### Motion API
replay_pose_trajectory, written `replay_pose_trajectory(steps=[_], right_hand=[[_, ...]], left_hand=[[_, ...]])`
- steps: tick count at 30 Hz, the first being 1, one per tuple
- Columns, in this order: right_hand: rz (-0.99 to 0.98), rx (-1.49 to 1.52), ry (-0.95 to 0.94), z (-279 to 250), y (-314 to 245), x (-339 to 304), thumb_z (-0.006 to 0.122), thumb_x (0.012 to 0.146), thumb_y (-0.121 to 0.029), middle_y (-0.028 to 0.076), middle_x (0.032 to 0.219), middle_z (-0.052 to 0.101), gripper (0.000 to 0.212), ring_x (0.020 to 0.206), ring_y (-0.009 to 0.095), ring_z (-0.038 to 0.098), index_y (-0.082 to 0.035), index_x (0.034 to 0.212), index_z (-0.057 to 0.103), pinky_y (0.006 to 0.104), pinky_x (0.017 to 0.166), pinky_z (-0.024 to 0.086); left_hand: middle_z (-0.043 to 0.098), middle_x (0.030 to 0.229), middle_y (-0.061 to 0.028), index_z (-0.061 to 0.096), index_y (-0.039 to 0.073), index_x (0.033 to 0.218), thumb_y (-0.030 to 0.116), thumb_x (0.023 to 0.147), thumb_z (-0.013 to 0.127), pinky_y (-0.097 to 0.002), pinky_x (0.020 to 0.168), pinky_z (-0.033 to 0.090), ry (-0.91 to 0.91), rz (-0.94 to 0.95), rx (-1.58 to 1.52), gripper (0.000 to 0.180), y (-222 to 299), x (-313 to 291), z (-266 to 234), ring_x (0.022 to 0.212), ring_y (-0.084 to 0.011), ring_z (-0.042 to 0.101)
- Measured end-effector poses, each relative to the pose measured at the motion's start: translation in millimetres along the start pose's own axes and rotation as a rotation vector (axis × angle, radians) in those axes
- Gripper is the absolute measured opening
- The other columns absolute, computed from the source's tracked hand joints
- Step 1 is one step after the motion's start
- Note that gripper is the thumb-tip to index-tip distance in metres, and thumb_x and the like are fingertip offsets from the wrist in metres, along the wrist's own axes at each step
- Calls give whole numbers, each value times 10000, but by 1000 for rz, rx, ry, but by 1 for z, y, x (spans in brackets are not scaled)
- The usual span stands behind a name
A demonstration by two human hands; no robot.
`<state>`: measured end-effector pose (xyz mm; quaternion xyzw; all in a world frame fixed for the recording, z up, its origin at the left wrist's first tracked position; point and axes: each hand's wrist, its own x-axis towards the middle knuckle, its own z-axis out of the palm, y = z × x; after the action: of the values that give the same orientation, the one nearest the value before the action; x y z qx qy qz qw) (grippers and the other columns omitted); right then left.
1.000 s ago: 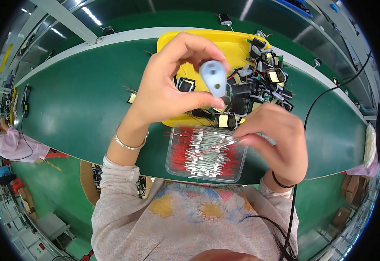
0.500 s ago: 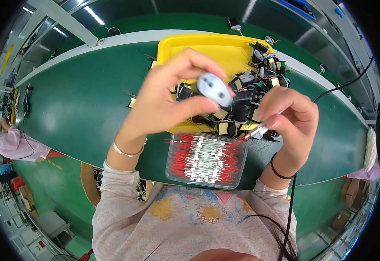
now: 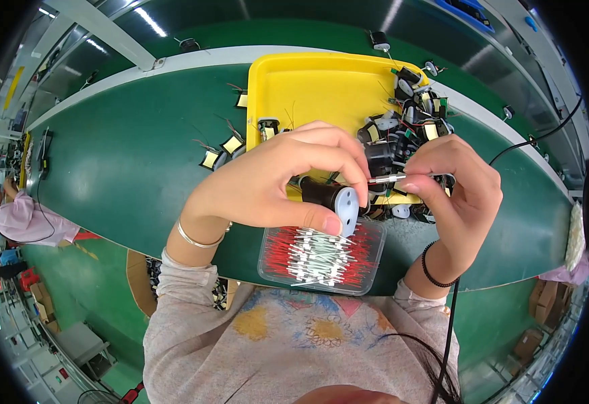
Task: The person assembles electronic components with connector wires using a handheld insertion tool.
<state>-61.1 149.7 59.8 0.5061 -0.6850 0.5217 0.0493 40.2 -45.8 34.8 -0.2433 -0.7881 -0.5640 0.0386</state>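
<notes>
My left hand [image 3: 267,178] is closed around a black cylindrical part [image 3: 320,192] with a pale grey oval end cap [image 3: 347,211] that has small dark holes. The cap faces down and to the right, above a clear plastic box [image 3: 379,266]. Between thumb and fingers, my right hand [image 3: 461,185] pinches a thin, short white-and-red piece [image 3: 387,179]. Its red end points left and comes close to my left fingertips; whether they touch I cannot tell. Many similar thin red-and-white pieces [image 3: 321,258] lie packed in the box.
Beyond my hands lies a yellow tray [image 3: 318,74] with black parts [image 3: 412,108] heaped at its right. More such parts [image 3: 232,144] lie on the green table [image 3: 126,151] left of the tray. A black cable [image 3: 533,140] crosses the right side. Another person [image 3: 25,219] sits far left.
My left hand has lowered and turned the black cylindrical part, so its grey cap now faces down to the right. The thin piece in my right hand has risen and come level.
</notes>
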Motion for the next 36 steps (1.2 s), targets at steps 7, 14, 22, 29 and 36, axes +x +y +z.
replay_pose_trajectory(steps=[7,14,22,29,36], right_hand=[[31,240,17,7,0,2,738,570,-28,86,771,623,211,684,189,586,6,734,611,275,610,445],[3,422,-94,13,7,-3,708,607,20,119,812,626,188,750,208,592,18,772,617,292,676,463],[-34,647,333,14,2,-8,651,742,-58,148,791,575,192,752,252,575,13,872,529,335,691,479],[-298,254,299,17,-17,-14,755,630,-29,112,744,596,304,671,252,605,6,860,559,304,589,489],[-277,250,358,24,-11,-17,760,607,-10,111,732,603,304,670,255,622,24,840,568,305,568,496]], left_hand=[[552,935,-64,655,63,852,308,632,752,-353,867,358,62,-12,-118,343,5,1,4,988,-252,494],[559,914,-76,654,38,832,263,634,757,-337,853,370,118,-31,-308,317,9,-2,3,956,-242,512],[600,921,-107,564,17,929,105,654,739,-353,867,412,311,-18,-182,338,7,1,9,957,-232,565],[648,913,-134,512,31,966,35,634,758,-404,896,414,470,198,253,413,10,2,17,906,-256,628],[646,904,-146,494,44,967,63,658,754,-454,931,376,451,249,326,405,6,1,19,913,-270,627]])
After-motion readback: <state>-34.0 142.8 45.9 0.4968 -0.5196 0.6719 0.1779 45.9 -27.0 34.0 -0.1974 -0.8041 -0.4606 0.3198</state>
